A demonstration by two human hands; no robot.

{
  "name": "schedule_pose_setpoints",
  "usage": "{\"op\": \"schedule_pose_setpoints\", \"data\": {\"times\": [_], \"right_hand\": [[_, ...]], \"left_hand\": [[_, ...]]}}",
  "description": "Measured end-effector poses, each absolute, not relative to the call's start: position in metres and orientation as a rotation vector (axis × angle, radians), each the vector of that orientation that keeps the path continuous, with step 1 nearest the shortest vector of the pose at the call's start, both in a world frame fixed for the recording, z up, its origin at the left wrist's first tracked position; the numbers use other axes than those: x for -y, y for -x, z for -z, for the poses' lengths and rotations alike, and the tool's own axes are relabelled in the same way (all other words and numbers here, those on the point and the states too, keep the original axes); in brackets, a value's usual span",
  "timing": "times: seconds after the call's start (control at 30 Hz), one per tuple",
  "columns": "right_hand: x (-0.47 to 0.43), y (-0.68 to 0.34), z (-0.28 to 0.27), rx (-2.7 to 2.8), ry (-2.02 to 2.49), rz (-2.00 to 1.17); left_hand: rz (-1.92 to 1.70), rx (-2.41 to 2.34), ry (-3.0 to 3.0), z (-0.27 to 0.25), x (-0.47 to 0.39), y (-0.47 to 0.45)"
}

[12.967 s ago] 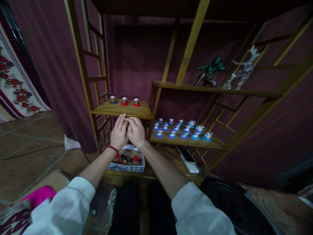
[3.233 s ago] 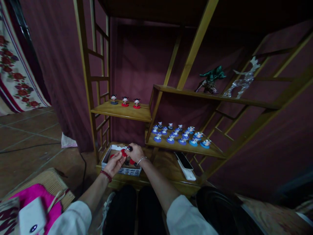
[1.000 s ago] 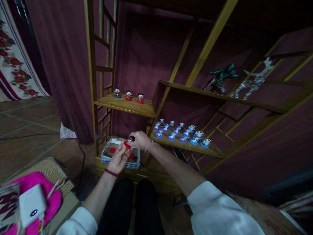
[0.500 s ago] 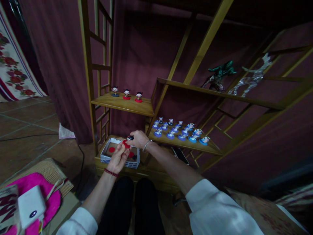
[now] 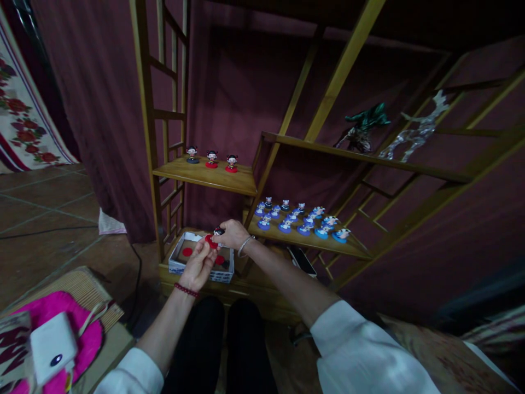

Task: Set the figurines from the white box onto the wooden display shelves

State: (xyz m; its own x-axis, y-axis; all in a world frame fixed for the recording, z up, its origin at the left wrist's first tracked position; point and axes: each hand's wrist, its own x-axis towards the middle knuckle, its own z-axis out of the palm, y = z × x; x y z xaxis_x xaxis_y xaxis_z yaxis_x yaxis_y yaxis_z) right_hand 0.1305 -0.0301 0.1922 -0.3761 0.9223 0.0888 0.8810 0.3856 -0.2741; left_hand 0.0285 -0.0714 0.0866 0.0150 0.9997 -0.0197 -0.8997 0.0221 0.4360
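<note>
My left hand (image 5: 199, 265) pinches a round red base (image 5: 210, 241) between thumb and fingers. Just above it, my right hand (image 5: 233, 235) is closed on a small black-haired figurine (image 5: 219, 231), which is held at the red base; whether the two are joined I cannot make out. Both hands are over a shallow white cardboard box (image 5: 176, 268). Inside the box lie a red disc (image 5: 187, 251) and another red piece (image 5: 220, 260) with something dark beside it.
Three similar figurines (image 5: 211, 158) stand on the upper left shelf (image 5: 205, 178). Several blue and purple figurines (image 5: 285, 224) fill the lower right shelf. A phone (image 5: 302, 261) lies below them. Higher up are a clear deer ornament (image 5: 418, 128) and a green sculpture (image 5: 363, 127). A white power bank (image 5: 53, 345) lies at left.
My hands keep almost the same place and grip, with the figurine and red base still together. The view has shifted very slightly.
</note>
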Motion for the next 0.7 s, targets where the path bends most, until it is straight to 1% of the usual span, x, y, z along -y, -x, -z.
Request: {"op": "schedule_pose_setpoints", "data": {"times": [0.3, 0.7], "right_hand": [[0.044, -0.129, -0.201, 2.488, 1.534, -0.106], [0.043, -0.134, -0.201, 2.559, 1.392, -0.127]], "left_hand": [[-1.526, -0.360, -0.346, -0.085, 0.073, -0.030], [-1.479, -0.360, -0.329, -0.091, 0.081, -0.029]]}}
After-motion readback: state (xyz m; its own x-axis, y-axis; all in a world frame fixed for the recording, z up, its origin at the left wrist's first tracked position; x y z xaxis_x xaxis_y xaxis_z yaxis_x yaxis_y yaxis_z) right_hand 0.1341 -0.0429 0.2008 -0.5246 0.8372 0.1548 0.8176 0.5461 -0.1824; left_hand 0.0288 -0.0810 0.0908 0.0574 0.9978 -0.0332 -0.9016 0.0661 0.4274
